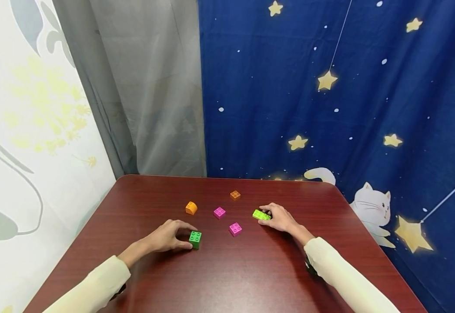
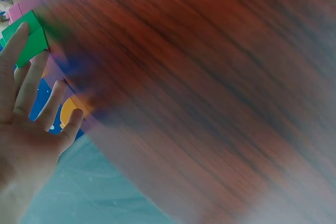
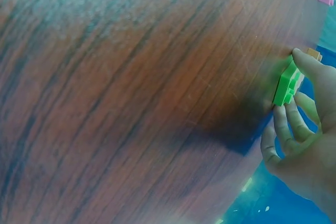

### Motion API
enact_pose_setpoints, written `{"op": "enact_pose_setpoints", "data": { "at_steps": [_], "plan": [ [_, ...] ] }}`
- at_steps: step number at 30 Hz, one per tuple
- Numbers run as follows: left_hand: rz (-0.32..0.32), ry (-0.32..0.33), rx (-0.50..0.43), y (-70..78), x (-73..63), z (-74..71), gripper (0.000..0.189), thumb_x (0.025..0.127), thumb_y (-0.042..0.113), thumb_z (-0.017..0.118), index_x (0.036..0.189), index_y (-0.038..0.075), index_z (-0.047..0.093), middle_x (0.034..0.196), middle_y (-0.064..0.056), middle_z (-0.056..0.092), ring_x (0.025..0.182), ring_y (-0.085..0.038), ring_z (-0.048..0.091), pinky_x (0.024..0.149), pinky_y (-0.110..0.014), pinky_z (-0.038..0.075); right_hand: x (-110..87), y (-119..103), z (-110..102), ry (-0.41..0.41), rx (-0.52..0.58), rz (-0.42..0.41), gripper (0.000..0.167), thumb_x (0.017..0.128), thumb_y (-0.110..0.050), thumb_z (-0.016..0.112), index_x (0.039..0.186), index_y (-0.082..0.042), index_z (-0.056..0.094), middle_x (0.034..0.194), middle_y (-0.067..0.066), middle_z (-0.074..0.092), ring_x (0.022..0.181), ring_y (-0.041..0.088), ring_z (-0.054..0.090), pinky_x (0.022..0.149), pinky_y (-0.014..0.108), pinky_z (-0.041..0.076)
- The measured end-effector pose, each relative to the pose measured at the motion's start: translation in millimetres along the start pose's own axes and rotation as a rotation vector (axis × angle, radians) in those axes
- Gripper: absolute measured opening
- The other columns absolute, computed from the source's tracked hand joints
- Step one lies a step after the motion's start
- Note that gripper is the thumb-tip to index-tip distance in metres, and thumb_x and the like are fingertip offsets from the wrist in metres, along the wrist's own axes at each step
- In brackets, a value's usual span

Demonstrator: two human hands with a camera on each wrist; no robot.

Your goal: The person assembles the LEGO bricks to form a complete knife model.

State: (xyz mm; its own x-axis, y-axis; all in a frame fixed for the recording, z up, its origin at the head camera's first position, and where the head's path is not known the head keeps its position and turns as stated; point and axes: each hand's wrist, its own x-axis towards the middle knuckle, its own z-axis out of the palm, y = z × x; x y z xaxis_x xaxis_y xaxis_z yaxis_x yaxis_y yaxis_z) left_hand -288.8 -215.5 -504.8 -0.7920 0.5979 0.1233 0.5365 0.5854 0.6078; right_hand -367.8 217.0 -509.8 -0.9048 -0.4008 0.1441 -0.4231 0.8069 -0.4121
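My left hand (image 1: 168, 237) pinches a tall green building brick (image 1: 195, 240) between thumb and fingers, at the middle left of the table. The left wrist view shows the fingertips against the side of this green brick (image 2: 34, 45), the other fingers spread. Farther right, my right hand (image 1: 281, 218) holds a flat lime-green brick (image 1: 259, 214) with studs facing up. Its thumb meets one side of the lime brick (image 3: 285, 83) in the right wrist view, fingertips at the opposite side. Two pink square bricks, one nearer (image 1: 235, 229) and one farther (image 1: 219, 212), lie between the hands.
Behind the left hand sits a yellow-orange brick (image 1: 191, 208) with a rounded top. A flat orange brick (image 1: 235, 195) lies farthest back. The dark red wooden table (image 1: 219, 278) ends at a grey curtain (image 1: 168, 108) and a blue starry curtain (image 1: 259, 95).
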Motion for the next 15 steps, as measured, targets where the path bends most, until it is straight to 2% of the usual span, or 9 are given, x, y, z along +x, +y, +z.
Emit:
{"op": "enact_pose_setpoints", "data": {
  "at_steps": [15],
  "plan": [
    [0.006, 0.022, -0.001, 1.9, 2.8, 3.3, 0.038, 0.086, 0.029, 0.087, 0.121, 0.02, 0.076, 0.11, 0.012, 0.074, 0.099, -0.011, 0.07, 0.088, -0.034, 0.058, -0.2, 0.4, 2.8, 0.015, 0.058, 0.023, 0.039, 0.086, -0.026, 0.086, 0.122, -0.013, 0.077, 0.103, 0.002, 0.069, 0.089, 0.016, 0.06, 0.078, 0.034, 0.049]
  ]
}}
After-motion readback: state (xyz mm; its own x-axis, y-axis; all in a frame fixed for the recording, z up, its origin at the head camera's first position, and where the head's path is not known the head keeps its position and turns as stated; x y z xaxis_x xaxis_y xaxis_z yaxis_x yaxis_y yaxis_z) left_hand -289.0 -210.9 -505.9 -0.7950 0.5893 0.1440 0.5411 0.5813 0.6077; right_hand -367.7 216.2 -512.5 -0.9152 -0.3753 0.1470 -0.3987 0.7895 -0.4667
